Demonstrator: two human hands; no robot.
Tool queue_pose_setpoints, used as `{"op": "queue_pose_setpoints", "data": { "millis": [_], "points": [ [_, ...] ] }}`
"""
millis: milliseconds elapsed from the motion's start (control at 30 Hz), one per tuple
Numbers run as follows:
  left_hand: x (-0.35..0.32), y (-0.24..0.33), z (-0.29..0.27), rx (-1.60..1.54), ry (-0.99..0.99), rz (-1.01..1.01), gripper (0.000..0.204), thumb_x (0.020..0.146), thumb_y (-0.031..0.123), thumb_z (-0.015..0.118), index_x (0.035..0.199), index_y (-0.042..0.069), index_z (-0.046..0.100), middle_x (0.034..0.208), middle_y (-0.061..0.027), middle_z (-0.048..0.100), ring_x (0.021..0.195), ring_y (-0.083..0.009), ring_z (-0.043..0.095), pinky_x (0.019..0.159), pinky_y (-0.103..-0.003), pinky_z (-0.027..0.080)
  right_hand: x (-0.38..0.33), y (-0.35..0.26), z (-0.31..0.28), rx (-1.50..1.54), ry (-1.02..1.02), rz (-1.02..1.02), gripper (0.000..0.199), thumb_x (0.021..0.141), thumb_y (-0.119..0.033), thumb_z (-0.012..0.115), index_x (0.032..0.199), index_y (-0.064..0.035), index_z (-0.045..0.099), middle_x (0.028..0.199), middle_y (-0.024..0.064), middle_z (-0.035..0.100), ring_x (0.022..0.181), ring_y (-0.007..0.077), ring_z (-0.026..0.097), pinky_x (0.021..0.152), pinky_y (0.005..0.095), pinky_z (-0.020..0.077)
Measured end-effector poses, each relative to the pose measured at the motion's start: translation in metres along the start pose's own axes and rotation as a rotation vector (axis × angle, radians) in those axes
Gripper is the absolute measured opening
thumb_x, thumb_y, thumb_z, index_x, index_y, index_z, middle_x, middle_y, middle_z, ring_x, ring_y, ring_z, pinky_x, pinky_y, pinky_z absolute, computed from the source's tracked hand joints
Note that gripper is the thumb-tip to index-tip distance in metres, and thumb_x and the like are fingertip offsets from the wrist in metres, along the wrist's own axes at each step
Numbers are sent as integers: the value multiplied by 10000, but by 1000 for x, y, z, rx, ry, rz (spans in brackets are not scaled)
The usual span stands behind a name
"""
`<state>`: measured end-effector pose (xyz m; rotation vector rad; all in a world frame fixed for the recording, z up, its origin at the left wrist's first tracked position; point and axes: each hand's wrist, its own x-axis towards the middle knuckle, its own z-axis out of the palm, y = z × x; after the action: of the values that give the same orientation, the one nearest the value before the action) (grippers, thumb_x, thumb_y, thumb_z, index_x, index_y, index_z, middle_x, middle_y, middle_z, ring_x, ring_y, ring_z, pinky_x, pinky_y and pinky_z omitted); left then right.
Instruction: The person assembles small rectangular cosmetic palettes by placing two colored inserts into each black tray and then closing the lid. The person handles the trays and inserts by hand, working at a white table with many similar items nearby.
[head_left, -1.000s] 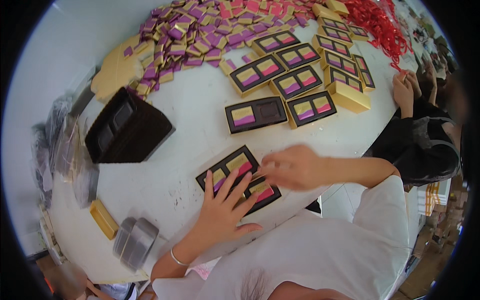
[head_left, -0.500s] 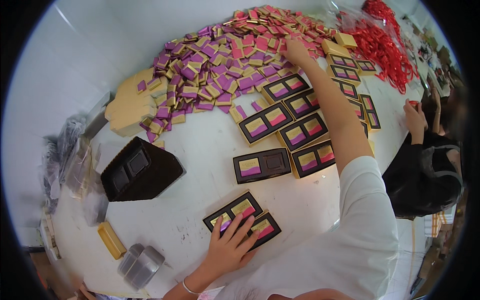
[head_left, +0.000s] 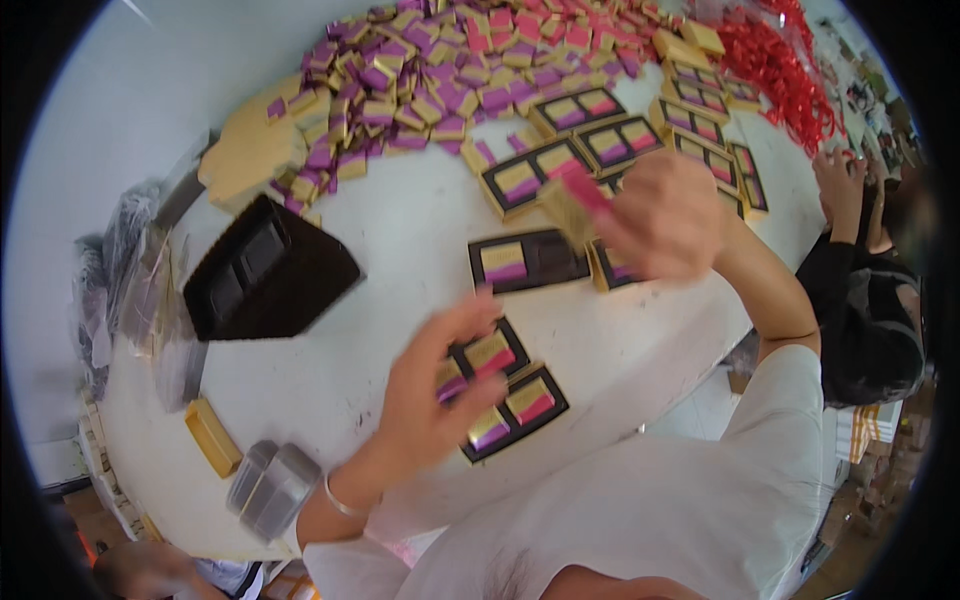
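My right hand [head_left: 665, 215] is blurred by motion and pinches a gold-and-pink wrapped chocolate [head_left: 572, 212] over the filled boxes [head_left: 620, 143]. Just below it lies a black-lined box [head_left: 530, 262] with one gold-and-purple chocolate [head_left: 503, 263] on its left; its right compartment is bare. My left hand [head_left: 425, 385], also smeared, is spread with thumb and fingers apart. It hovers over two boxes standing side by side, partly covering the farther one [head_left: 515, 345]. The nearer box [head_left: 520, 412] holds a purple and a pink piece.
A large heap of wrapped chocolates [head_left: 430, 75] fills the far side, beside red ribbons [head_left: 775, 65]. At the left stand stacked dark trays [head_left: 300, 280], a gold box part [head_left: 213, 438], clear plastic containers [head_left: 272, 490] and a yellowish stack [head_left: 250, 160]. A co-worker in black [head_left: 860, 315] is at the right.
My right hand has come back from the heap toward me with a pink chocolate in it. My left hand has lifted off the near boxes, and the view has shifted.
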<state>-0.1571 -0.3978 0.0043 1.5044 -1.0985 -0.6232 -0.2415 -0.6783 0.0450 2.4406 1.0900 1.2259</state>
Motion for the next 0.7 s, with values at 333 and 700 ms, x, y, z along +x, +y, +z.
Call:
{"op": "queue_pose_setpoints", "data": {
  "millis": [333, 700],
  "points": [
    [40, -1, 7, -555, -130, -343, 406, 904, 116, 586, 1276, 20, 455, 977, -89, 637, 891, -138, 594, 788, -271, 491, -5, -76, 6, 248, 59, 145, 180, 677, -44, 667, 826, 1, 577, 837, 122, 574, 719, 250, 582, 636, 348, 520],
    [47, -39, 1, 715, -276, 82, 667, 788, 419, 692, 1321, 76, 482, 1455, -157, 348, 1387, -360, 220, 1120, -503, 169, -12, -76, 4, 303, -544, 798, 204, 713, -8, 609, 895, -39, 523, 745, 75, 525, 710, 249, 587, 613, 378, 478]
  ]
}}
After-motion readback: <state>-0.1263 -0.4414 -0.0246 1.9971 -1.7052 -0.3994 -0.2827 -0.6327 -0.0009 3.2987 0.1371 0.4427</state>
